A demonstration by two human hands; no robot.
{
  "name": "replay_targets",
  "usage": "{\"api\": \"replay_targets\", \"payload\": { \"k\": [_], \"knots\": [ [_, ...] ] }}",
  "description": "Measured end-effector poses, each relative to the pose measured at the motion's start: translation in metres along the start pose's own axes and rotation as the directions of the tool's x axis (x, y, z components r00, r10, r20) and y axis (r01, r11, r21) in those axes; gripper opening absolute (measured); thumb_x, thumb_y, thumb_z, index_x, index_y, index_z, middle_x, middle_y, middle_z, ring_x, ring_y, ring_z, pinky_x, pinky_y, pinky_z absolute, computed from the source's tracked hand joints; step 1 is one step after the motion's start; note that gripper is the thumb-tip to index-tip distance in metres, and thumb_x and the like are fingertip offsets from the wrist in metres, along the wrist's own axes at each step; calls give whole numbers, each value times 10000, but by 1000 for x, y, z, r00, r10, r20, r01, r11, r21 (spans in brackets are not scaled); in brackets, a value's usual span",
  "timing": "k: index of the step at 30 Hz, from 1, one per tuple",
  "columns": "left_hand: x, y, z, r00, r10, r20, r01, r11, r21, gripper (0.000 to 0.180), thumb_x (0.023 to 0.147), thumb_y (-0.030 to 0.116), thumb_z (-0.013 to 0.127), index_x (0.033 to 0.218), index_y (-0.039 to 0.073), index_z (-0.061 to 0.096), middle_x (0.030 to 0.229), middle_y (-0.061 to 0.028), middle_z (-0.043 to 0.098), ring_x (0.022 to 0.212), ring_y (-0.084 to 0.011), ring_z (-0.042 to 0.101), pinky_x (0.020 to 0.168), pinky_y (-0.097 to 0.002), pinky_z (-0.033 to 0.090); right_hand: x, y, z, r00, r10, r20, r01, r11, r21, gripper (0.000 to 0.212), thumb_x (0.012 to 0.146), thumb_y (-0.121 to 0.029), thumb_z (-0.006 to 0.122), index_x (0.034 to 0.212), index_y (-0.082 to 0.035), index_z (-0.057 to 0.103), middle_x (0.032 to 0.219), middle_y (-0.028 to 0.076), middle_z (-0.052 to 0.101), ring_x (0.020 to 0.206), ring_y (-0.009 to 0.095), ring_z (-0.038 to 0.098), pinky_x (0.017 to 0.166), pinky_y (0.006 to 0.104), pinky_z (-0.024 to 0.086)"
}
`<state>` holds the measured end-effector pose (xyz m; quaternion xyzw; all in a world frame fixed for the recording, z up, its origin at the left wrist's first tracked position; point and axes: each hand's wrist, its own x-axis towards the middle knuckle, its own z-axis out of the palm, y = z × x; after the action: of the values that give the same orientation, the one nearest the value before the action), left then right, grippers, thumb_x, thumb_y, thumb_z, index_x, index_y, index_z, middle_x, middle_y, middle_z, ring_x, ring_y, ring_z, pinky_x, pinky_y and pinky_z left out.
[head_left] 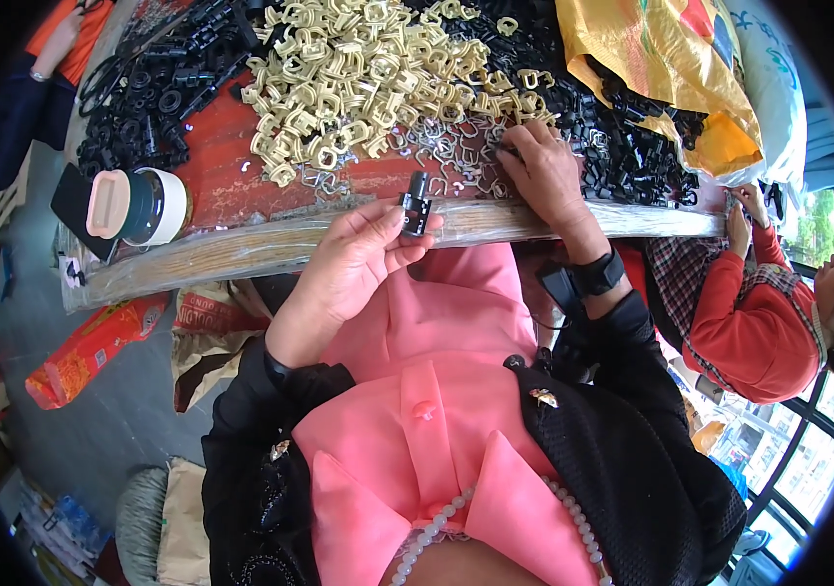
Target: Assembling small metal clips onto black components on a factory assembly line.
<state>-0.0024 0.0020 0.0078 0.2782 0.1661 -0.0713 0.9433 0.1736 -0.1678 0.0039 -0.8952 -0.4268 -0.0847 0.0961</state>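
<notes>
My left hand pinches a small black plastic fitting with a short round stub on top, held just over the table's near edge. At the edge of a scatter of bent metal wire clips, my right hand reaches down with its fingers curled; whether anything is between the fingertips is hidden. Beyond both hands rises a big heap of cream-coloured plastic clips. More black plastic parts lie to the right of my right hand.
Black fittings are piled at the left, near a round container with a pink lid. A yellow woven sack lies at the back right beside a white sack. One person in red works at right; another person's hand shows upper left.
</notes>
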Motion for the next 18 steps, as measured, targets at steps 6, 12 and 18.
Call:
{"api": "replay_targets", "payload": {
  "k": [6,12,18],
  "knots": [
    [2,-2,-4,1000,4,19,-4,1000,6,215,852,159,454,1008,16,491,999,-174,547,855,-198,564,740,-268,471,0,15,14,996,-67,-60,76,984,163,96,730,-104,574,820,-73,560,733,35,532,658,218,532,530,293,413],
    [2,-3,-6,999,52,7,-52,998,-36,177,827,153,502,945,23,529,949,-136,575,826,-185,571,740,-269,465,-2,3,8,966,216,143,-251,642,725,97,793,-126,550,821,-32,551,640,5,555,531,78,502,463,194,384],
    [5,-4,-4,998,69,2,-69,997,-24,166,825,163,506,926,33,532,948,-124,577,848,-176,566,754,-277,455,1,-14,2,947,202,250,-313,404,860,119,822,-118,520,854,-9,558,651,6,566,488,24,456,439,151,368]
  ]
}}
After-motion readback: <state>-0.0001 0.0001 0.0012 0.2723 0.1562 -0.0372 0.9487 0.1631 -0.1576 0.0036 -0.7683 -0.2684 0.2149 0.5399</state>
